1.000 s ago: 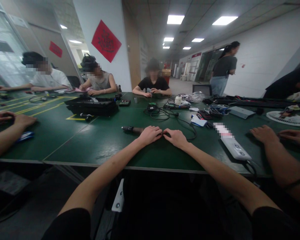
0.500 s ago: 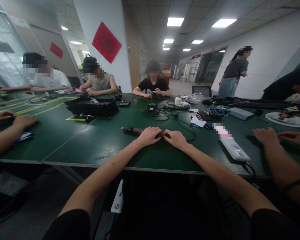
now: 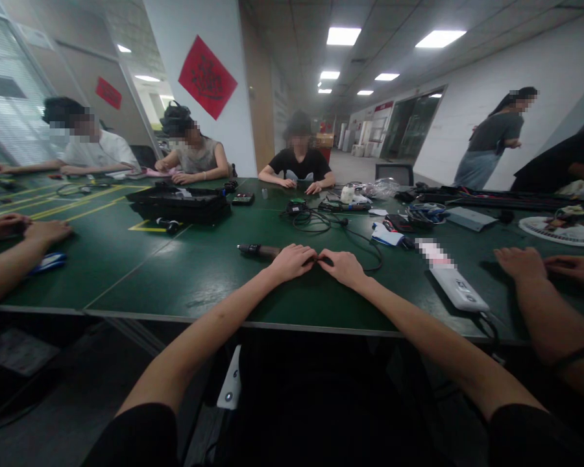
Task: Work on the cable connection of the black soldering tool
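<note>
My left hand point(image 3: 294, 262) rests over the rear of a dark electric screwdriver point(image 3: 257, 250), with its fingers closed around the handle. The tool lies sideways on the green table, its black tip pointing left. My right hand point(image 3: 341, 268) is closed in a pinch, its fingertips meeting those of the left. A small dark bit shows between them, too small to make out clearly. A black cable point(image 3: 380, 261) curves over the table and passes behind my right hand, where it appears to be pinched.
A black tray point(image 3: 180, 206) stands at the back left. Tangled cables point(image 3: 316, 220), a blue-and-white packet point(image 3: 387, 235) and a white power strip point(image 3: 460, 292) lie to the right. Co-workers' hands point(image 3: 520, 266) are at both sides; more people sit opposite.
My hands stay together in nearly the same place. The person opposite has lowered their hands to the table, and the standing person has moved right.
</note>
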Tool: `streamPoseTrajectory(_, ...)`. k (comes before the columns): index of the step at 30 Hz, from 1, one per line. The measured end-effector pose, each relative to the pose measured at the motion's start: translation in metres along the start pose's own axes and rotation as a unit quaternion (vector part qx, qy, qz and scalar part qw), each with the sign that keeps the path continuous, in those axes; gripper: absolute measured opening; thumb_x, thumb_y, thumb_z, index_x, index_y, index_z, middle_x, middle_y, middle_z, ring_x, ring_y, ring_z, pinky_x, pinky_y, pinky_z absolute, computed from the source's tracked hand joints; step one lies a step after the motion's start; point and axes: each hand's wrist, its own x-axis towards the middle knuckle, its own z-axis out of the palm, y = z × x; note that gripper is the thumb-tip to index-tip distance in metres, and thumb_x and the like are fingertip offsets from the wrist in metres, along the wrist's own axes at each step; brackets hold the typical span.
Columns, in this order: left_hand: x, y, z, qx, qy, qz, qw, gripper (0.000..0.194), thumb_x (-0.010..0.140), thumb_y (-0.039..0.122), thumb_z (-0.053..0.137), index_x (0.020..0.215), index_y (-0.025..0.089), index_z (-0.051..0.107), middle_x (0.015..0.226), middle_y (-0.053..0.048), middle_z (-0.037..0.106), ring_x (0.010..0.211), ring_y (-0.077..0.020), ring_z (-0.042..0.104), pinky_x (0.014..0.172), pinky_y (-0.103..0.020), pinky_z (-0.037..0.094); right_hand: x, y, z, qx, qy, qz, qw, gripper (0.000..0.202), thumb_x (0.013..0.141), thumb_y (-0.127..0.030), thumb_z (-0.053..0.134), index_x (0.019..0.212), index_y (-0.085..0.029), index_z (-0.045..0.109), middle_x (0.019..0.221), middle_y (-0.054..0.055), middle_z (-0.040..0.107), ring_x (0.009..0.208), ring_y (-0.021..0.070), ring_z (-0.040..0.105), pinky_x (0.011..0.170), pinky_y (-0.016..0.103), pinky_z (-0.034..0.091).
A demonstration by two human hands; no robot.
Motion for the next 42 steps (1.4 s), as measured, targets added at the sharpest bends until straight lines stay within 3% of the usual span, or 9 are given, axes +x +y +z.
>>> streamPoseTrajectory(4, 0.0001, 0.0010, -0.0006, 0.008, 0.003, -0.007, 1.000, 0.019, 0.102, 0.036, 0.057, 0.116, 0.023, 0.061, 0.107, -0.006, 0.071, 0.101, -0.0236, 0.067, 0.087, -0.039, 0.045, 0.0003, 0.0003, 0.0008, -0.001, 0.001, -0.003, 1.000, 0.022, 0.103, -0.044, 0.059, 0.115, -0.030, 0.070, 0.100, 0.004, 0.079, 0.091, 0.0238, 0.072, 0.076, 0.029, 0.043)
streamPoseTrajectory(9, -0.0013, 0.0001, -0.0009, -0.003, -0.004, 0.008, 1.000, 0.021, 0.101, 0.028, 0.055, 0.120, 0.024, 0.061, 0.113, -0.006, 0.071, 0.104, -0.0231, 0.067, 0.089, -0.038, 0.047, 0.0000, 0.0008, 0.0026, -0.003, 0.001, 0.000, 1.000, 0.022, 0.104, -0.044, 0.058, 0.116, -0.030, 0.069, 0.103, 0.004, 0.078, 0.093, 0.0241, 0.072, 0.076, 0.029, 0.043)
streamPoseTrajectory(13, -0.0007, 0.0006, -0.0008, -0.008, -0.002, -0.021, 1.000, 0.019, 0.102, 0.036, 0.057, 0.116, 0.024, 0.061, 0.109, -0.006, 0.072, 0.099, -0.0235, 0.068, 0.086, -0.037, 0.048, -0.0004, 0.0011, 0.0019, 0.000, -0.003, -0.001, 1.000, 0.022, 0.104, -0.044, 0.057, 0.116, -0.030, 0.069, 0.101, 0.004, 0.078, 0.092, 0.0241, 0.072, 0.076, 0.029, 0.043)
streamPoseTrajectory(18, 0.0000, 0.0010, -0.0017, -0.008, -0.005, 0.001, 1.000, 0.020, 0.101, 0.030, 0.056, 0.119, 0.024, 0.060, 0.111, -0.006, 0.071, 0.104, -0.0233, 0.068, 0.089, -0.037, 0.048, -0.0003, 0.0008, -0.0005, 0.003, -0.002, -0.005, 1.000, 0.024, 0.103, -0.045, 0.058, 0.117, -0.029, 0.070, 0.102, 0.005, 0.078, 0.093, 0.0251, 0.071, 0.077, 0.030, 0.043)
streamPoseTrajectory(23, -0.0006, -0.0003, -0.0009, -0.007, -0.004, -0.021, 1.000, 0.021, 0.101, 0.037, 0.058, 0.117, 0.023, 0.061, 0.109, -0.006, 0.071, 0.099, -0.0231, 0.068, 0.087, -0.037, 0.047, 0.0003, 0.0005, 0.0007, -0.030, -0.009, -0.004, 0.999, 0.026, 0.105, -0.045, 0.054, 0.119, -0.029, 0.070, 0.101, 0.005, 0.079, 0.091, 0.0245, 0.072, 0.075, 0.029, 0.043)
streamPoseTrajectory(27, -0.0013, -0.0001, -0.0021, -0.013, -0.003, 0.004, 1.000, 0.020, 0.101, 0.030, 0.056, 0.120, 0.025, 0.061, 0.112, -0.004, 0.071, 0.105, -0.0222, 0.068, 0.089, -0.037, 0.046, 0.0001, 0.0011, 0.0028, -0.047, -0.002, -0.015, 0.999, 0.025, 0.106, -0.044, 0.053, 0.119, -0.029, 0.068, 0.101, 0.004, 0.079, 0.092, 0.0239, 0.073, 0.074, 0.028, 0.043)
streamPoseTrajectory(37, -0.0023, 0.0002, -0.0025, -0.024, -0.006, -0.007, 1.000, 0.020, 0.101, 0.029, 0.057, 0.120, 0.024, 0.061, 0.116, -0.005, 0.071, 0.107, -0.0216, 0.067, 0.091, -0.036, 0.046, -0.0004, 0.0007, 0.0019, -0.049, -0.003, -0.017, 0.999, 0.025, 0.106, -0.043, 0.053, 0.120, -0.029, 0.068, 0.102, 0.004, 0.079, 0.092, 0.0232, 0.073, 0.075, 0.028, 0.043)
streamPoseTrajectory(42, 0.0001, -0.0026, 0.0022, -0.021, -0.002, -0.028, 0.999, 0.018, 0.103, 0.035, 0.058, 0.115, 0.023, 0.061, 0.112, -0.004, 0.071, 0.102, -0.0220, 0.068, 0.089, -0.036, 0.046, -0.0002, 0.0005, 0.0013, -0.038, -0.003, -0.020, 0.999, 0.024, 0.106, -0.042, 0.053, 0.119, -0.029, 0.069, 0.104, 0.004, 0.079, 0.093, 0.0230, 0.073, 0.076, 0.028, 0.044)
